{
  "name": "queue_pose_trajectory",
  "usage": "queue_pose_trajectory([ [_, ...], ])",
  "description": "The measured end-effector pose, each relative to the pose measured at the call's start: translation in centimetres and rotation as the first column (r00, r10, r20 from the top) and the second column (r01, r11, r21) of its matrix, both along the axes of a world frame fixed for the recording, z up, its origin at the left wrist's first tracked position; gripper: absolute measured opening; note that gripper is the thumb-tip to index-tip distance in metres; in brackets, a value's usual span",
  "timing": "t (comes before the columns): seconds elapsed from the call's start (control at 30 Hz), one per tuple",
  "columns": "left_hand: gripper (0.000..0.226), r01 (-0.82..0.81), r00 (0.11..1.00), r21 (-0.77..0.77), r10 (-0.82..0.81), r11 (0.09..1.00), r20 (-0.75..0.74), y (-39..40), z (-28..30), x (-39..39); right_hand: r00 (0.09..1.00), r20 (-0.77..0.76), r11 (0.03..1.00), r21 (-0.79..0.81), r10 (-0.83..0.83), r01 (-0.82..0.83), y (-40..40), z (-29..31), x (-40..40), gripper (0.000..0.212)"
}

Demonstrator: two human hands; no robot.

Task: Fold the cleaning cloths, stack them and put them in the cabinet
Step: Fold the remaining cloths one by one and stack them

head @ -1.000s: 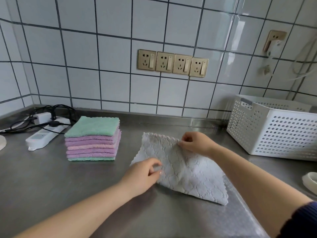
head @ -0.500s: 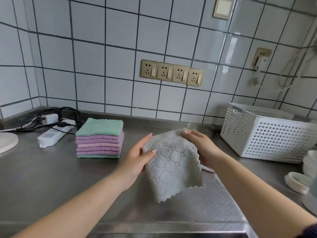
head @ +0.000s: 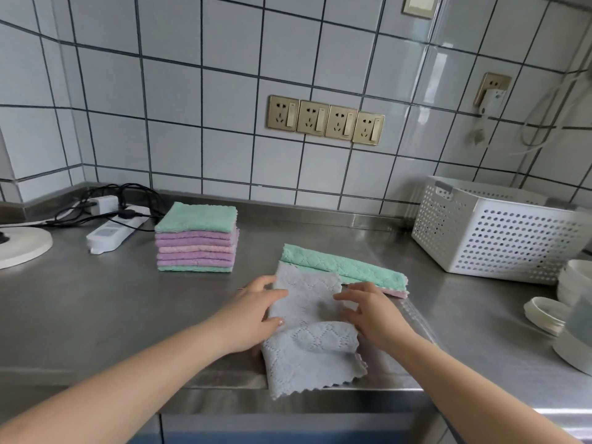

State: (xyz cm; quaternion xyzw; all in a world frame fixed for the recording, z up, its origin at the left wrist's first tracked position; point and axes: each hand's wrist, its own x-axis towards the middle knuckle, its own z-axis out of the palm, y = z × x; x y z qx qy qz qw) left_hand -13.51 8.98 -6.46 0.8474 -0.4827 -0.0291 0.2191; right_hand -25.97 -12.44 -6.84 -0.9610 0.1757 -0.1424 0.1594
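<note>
A: Report the state of both hands.

B: The left hand [head: 253, 310] rests on the left edge of the grey cloth [head: 307, 334], fingers [head: 272, 294] loosely extended and lying flat, gripping nothing. The right hand [head: 373, 312] presses the cloth's right side, fingers [head: 347, 296] spread and straight.

A: Location of the grey cloth?

B: Directly beneath both sets of fingers, on the steel surface [head: 96, 315], its near edge overhanging the front lip.

A: Other cloths?

B: A folded green cloth [head: 346, 267] lies just beyond the fingertips. The folded stack [head: 197, 237] stands beyond and left of the left fingers. A white perforated basket [head: 499, 232] sits beyond and right of the right fingers.
</note>
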Motion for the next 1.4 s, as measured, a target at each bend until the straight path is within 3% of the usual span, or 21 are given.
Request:
queue_pose_trajectory([
  [0.07,0.052,0.171,0.976,-0.006,-0.169,0.985,0.136,0.8,-0.2,0.0,0.987,0.132,0.992,-0.1,0.09,-0.077,-0.2,-0.3,-1.0,0.032],
  [0.13,0.065,0.292,0.924,0.135,-0.316,0.947,0.213,1.4,-0.5,0.1,0.944,0.189,0.931,-0.302,0.271,-0.207,-0.6,-0.8,-2.1,0.037],
  [0.2,0.075,0.328,0.89,0.265,-0.39,0.907,0.235,1.8,-0.5,-0.1,0.896,0.119,0.802,-0.508,0.428,-0.315,-1.2,-1.2,-3.1,0.041],
  [0.3,0.075,0.362,0.865,0.291,-0.435,0.886,0.25,1.6,-0.2,-0.3,0.88,-0.021,0.707,-0.588,0.474,-0.394,-1.0,-1.3,-4.0,0.046],
  [0.4,0.068,0.364,0.879,0.224,-0.413,0.904,0.238,1.5,-0.4,-0.4,0.879,-0.057,0.75,-0.497,0.474,-0.436,-0.4,-1.2,-4.2,0.054],
  [0.5,0.055,0.33,0.926,0.136,-0.348,0.934,0.147,1.7,-0.2,-1.0,0.894,-0.007,0.843,-0.33,0.448,-0.425,0.3,-0.9,-4.3,0.043],
  [0.53,0.043,0.317,0.943,0.078,-0.323,0.945,0.082,1.8,-0.1,-1.1,0.914,0.025,0.894,-0.218,0.406,-0.391,0.7,-0.7,-4.4,0.036],
  [0.6,0.02,0.231,0.965,-0.069,-0.237,0.971,-0.111,1.8,0.4,-1.6,0.962,0.098,0.951,0.154,0.256,-0.269,1.5,-0.1,-4.3,0.018],
  [0.7,0.027,0.034,0.924,-0.219,-0.115,0.975,-0.365,1.0,0.5,-1.7,0.997,-0.022,0.813,0.581,0.076,-0.049,2.2,0.4,-3.7,0.011],
  [0.8,0.013,-0.106,0.884,-0.268,-0.033,0.958,-0.466,-0.1,0.1,-1.4,0.993,-0.1,0.687,0.726,0.059,0.033,2.0,0.6,-3.5,0.008],
  [0.9,0.019,-0.215,0.831,-0.289,0.019,0.933,-0.556,-0.9,-0.7,-0.4,0.995,-0.043,0.636,0.771,0.089,-0.024,1.7,0.7,-3.4,0.019],
  [1.0,0.02,-0.252,0.729,-0.286,-0.013,0.925,-0.685,-2.0,-1.0,-0.2,0.995,0.089,0.636,0.771,-0.042,-0.042,1.9,0.4,-2.8,0.014],
  [1.07,0.033,-0.278,0.617,-0.3,-0.07,0.913,-0.784,-3.0,-1.0,-0.3,0.973,0.147,0.598,0.802,-0.176,-0.013,1.7,0.1,-2.1,0.017],
  [1.13,0.056,-0.298,0.564,-0.302,-0.088,0.906,-0.821,-3.4,-0.9,-0.2,0.957,0.135,0.593,0.804,-0.258,0.046,1.6,0.2,-1.6,0.019],
  [1.23,0.065,-0.182,0.658,-0.291,-0.103,0.939,-0.745,-3.0,-0.7,-0.1,0.952,0.053,0.671,0.721,-0.302,0.173,0.9,0.0,-0.9,0.02],
  [1.33,0.055,-0.063,0.864,-0.252,-0.074,0.966,-0.497,-3.0,-0.9,0.0,0.949,0.039,0.807,0.538,-0.313,0.244,0.3,0.0,0.1,0.017],
  [1.4,0.05,-0.058,0.927,-0.274,-0.05,0.96,-0.371,-3.2,-1.4,0.1,0.951,0.075,0.874,0.421,-0.299,0.241,0.4,0.1,0.6,0.02],
])
